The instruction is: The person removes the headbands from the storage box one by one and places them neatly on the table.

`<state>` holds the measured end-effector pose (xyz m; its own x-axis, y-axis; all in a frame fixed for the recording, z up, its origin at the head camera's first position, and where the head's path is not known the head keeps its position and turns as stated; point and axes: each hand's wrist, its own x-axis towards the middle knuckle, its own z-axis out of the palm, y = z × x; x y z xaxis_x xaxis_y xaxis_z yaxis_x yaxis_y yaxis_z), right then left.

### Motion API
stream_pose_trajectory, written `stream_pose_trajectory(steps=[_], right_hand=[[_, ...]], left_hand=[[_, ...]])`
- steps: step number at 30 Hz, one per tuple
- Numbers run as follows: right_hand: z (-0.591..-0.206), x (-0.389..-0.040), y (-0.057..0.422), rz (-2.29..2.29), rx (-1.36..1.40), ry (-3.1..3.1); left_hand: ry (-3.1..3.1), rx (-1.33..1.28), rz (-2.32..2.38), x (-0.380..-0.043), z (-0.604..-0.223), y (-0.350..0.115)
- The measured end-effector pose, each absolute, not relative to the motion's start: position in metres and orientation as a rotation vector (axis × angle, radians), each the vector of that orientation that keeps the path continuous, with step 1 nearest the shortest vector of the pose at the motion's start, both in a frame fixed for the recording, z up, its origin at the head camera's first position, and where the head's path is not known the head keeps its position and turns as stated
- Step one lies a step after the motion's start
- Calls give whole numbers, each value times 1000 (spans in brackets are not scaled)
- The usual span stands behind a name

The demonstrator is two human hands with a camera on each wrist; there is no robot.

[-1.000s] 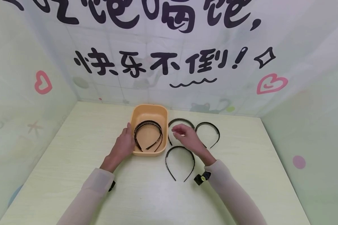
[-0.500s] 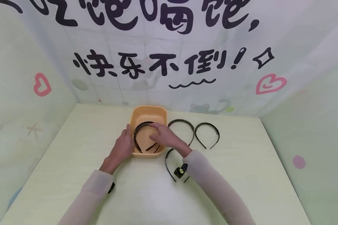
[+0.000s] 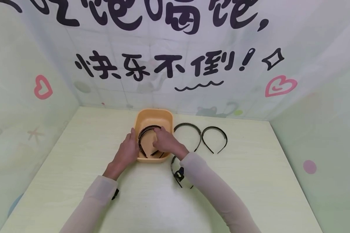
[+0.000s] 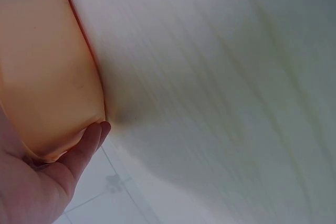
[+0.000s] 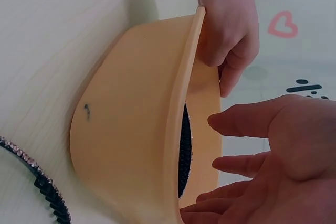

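My left hand (image 3: 128, 149) holds the left wall of a pale orange plastic bin (image 3: 154, 112); in the left wrist view its fingers (image 4: 93, 136) curl at the bin's corner. Inside the bin lie black toothed headbands (image 3: 140, 142), overlapping each other. Over them reaches my right hand (image 3: 167, 141), which hides their right part. From the right wrist view, the thumb and fingers of this hand (image 5: 278, 166) are spread apart over the bin's opening, with a dark headband (image 5: 185, 153) showing past the rim.
On the table right of the bin lie a headband (image 3: 187, 124) near the bin wall, another (image 3: 214, 128) farther right, and a third (image 3: 172, 163) in front, partly under the right forearm. Printed fabric walls (image 3: 151, 90) enclose the table's back and sides.
My right hand has moved left from above the loose headbands to inside the bin, then slightly farther left and in. The left hand stays on the bin.
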<state>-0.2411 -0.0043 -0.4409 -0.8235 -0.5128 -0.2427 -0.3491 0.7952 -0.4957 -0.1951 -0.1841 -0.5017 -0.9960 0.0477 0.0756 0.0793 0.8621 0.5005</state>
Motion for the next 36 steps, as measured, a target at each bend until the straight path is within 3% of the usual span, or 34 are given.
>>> stream_pose_trajectory(steps=[30,36], right_hand=[[-445,-242,15,-1218,-351,2543],[-448,-237,16,-1237,-450,2492]], left_hand=[[-2970,-131,-808,-195,-504,-185],[-2968,-122,-783,-196,-504,-185]])
